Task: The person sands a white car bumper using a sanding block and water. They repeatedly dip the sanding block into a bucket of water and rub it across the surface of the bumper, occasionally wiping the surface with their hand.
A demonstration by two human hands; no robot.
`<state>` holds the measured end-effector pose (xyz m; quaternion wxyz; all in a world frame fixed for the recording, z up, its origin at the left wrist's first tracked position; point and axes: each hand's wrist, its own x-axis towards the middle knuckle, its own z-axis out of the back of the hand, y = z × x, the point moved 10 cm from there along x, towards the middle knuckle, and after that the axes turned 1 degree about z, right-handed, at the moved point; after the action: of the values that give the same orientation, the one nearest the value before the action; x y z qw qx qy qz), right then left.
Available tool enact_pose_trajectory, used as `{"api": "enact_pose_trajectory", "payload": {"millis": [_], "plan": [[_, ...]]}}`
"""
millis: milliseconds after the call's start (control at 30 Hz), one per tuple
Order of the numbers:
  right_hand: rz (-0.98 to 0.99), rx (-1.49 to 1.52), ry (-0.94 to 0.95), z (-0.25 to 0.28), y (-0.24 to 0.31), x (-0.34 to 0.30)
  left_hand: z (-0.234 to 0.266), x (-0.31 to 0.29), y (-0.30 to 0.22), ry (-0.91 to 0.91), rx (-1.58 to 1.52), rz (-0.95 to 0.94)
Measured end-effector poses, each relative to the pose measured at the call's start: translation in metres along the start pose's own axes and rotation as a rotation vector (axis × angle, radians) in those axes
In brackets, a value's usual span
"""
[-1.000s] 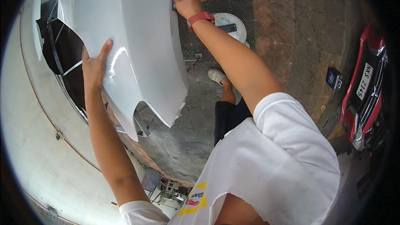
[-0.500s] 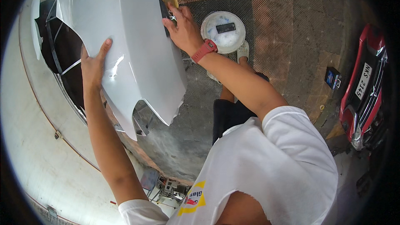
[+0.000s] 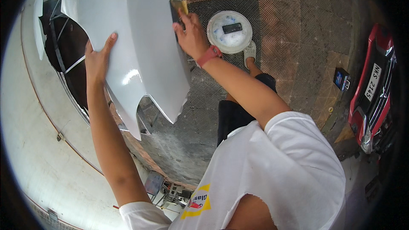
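Note:
A large light-grey painted car body panel, likely a bumper cover, stands in front of me with its surface shiny in spots. My left hand grips its left edge, thumb on top and the fingers hidden behind. At the right side, my right hand presses a sheet of sandpaper, dark on one face and tan on the other, against the panel. A red watch sits on that wrist. Right of this hand, a round white bucket holds sudsy water, with a black rectangular block at its top.
A metal stand shows behind the panel's left edge. On the far right lies a red and black car front end with a plate, near a small dark box. Textured tiles cover the floor. A white curved surface runs along the left.
My right hand and the sandpaper have slid slightly toward me along the panel's right side. My left hand keeps its hold on the edge.

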<state>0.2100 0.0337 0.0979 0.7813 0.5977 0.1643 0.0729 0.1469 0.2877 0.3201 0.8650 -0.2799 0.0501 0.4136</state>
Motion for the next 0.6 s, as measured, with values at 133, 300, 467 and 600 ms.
{"api": "enact_pose_trajectory", "payload": {"millis": [133,300,467,600], "plan": [[-0.024,-0.043,-0.019,-0.005,-0.015,0.01,0.004,0.002,0.002,-0.036,0.033,-0.068],[0.103,0.049,0.027,0.003,0.021,-0.06,0.0,-0.002,0.008,0.003,0.0,-0.03],[-0.059,-0.011,-0.033,-0.007,-0.03,0.002,-0.001,0.001,0.001,0.005,-0.007,-0.018],[0.091,0.002,-0.017,-0.002,0.011,-0.065,-0.001,0.002,0.01,0.015,-0.027,-0.037]]}}
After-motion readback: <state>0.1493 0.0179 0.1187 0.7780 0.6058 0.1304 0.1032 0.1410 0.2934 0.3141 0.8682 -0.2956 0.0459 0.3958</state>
